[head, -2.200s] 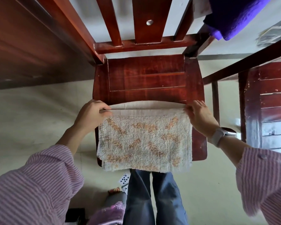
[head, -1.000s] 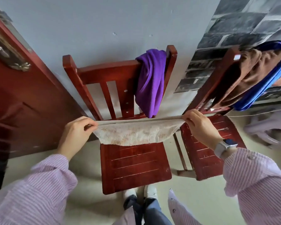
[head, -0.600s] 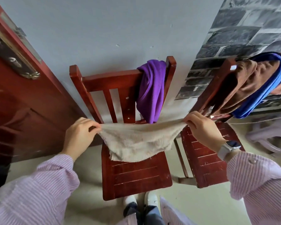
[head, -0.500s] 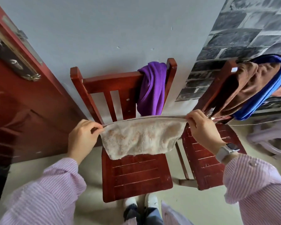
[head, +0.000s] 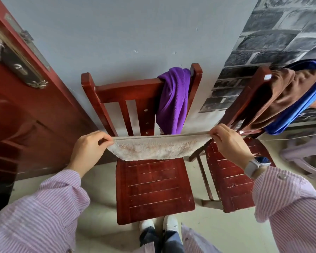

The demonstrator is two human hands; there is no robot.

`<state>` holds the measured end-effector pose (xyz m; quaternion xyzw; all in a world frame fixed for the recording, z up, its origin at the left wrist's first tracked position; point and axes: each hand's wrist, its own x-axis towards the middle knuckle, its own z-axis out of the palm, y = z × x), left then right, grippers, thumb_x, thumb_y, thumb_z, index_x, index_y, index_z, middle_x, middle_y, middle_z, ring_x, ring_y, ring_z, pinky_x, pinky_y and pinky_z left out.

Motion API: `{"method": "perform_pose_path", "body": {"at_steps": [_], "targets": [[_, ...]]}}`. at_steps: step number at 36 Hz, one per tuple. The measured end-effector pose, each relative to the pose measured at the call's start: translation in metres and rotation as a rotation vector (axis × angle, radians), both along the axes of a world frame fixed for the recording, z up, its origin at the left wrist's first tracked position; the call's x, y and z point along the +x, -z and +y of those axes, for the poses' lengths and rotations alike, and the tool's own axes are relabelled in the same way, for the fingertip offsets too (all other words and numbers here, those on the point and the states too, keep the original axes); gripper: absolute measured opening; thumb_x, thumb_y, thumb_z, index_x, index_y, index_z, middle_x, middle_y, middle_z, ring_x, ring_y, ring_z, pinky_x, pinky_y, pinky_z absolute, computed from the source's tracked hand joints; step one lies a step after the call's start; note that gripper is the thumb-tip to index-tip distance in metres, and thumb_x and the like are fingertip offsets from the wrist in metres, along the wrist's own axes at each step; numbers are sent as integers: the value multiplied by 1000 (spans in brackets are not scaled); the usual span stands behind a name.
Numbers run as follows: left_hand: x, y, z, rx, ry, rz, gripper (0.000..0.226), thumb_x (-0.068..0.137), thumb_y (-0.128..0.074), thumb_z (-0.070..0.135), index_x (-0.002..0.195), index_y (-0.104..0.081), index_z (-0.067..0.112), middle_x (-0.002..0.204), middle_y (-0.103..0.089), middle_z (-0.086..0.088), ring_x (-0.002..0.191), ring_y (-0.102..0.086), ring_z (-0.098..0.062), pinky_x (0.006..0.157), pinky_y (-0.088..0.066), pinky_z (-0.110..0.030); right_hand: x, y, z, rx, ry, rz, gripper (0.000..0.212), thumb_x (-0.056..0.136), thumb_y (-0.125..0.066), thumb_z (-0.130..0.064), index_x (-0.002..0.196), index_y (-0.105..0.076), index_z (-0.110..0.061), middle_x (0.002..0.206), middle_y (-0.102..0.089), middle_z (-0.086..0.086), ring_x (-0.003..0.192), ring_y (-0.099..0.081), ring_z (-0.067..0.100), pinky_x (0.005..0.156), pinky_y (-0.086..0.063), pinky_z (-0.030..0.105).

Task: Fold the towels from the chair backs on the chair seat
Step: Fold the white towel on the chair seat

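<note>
Both hands pinch the beige towel (head: 157,149) by its top corners, left hand (head: 88,150) at left end, right hand (head: 228,143) at right end. Towel stretched between them, sagging above far edge of chair seat (head: 153,190); purple towel (head: 173,103) draped on chair back beyond

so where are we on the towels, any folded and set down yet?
None set down: the chair seat shows bare wood. In hand: the beige towel, doubled over, stretched above the seat, with the left hand and right hand each pinching an end. Left: the purple towel on that chair's back, and the brown towel and blue towel draped on the neighbouring chair.
</note>
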<state>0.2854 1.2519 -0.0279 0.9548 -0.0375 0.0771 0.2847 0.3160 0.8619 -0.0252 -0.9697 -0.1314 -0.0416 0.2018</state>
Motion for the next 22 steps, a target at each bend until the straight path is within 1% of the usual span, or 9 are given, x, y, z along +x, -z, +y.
{"method": "perform_pose_path", "body": {"at_steps": [3,6,9,11,14,16,18,20,22], "targets": [[2,0,2,18,2,5,5,75,-73,8,77,-69,11,77,-65,5,69,-58,-11,67,-48,-23,1,-1,3,32,20,20,15,91,-51,-7,104,-57,-4,95,-61,9,81,-59,26,72,-51,40],[2,2,3,40,30,2,6,75,-72,7,79,-69,10,79,-66,2,69,-58,-11,66,-46,-20,2,0,4,64,15,22,27,91,-50,-5,118,-56,-3,97,-60,9,84,-59,22,76,-49,31],[2,3,3,34,37,4,8,76,-71,5,82,-67,8,82,-66,-1,72,-60,-14,67,-46,-20,2,4,4,49,-32,-5,20,87,-55,1,104,-65,2,91,-62,14,78,-63,29,71,-50,30],[2,3,2,8,-1,18,11,77,-70,6,86,-65,9,83,-64,1,75,-59,-14,68,-45,-22,3,5,5,54,-21,7,16,85,-57,2,98,-67,2,91,-63,14,76,-64,29,70,-52,29],[2,5,3,-14,-27,26,16,78,-70,6,93,-66,8,85,-63,2,77,-58,-12,71,-45,-22,3,8,7,84,10,29,13,85,-58,0,95,-67,1,91,-63,13,69,-64,26,62,-50,19],[1,9,6,27,29,4,15,77,-70,5,91,-70,6,84,-67,-2,75,-61,-15,70,-45,-21,4,11,8,102,24,42,11,85,-59,-1,92,-67,0,90,-62,12,67,-64,25,61,-53,24],[0,11,9,64,76,-15,13,76,-71,3,89,-72,4,83,-68,-4,74,-64,-18,71,-47,-23,5,13,9,109,40,54,9,85,-60,-1,91,-66,0,89,-63,12,68,-64,25,66,-55,32],[-2,14,11,118,129,-50,13,74,-71,1,87,-72,2,82,-69,-8,73,-65,-21,70,-49,-25,7,16,11,104,34,57,9,85,-59,0,90,-66,2,88,-63,14,70,-64,27,69,-53,31],[-5,15,12,180,159,-72,13,75,-70,-1,88,-71,1,82,-68,-9,68,-66,-24,64,-52,-28,7,18,12,96,15,63,9,86,-56,1,90,-65,2,87,-63,14,67,-63,28,65,-51,29]]}}
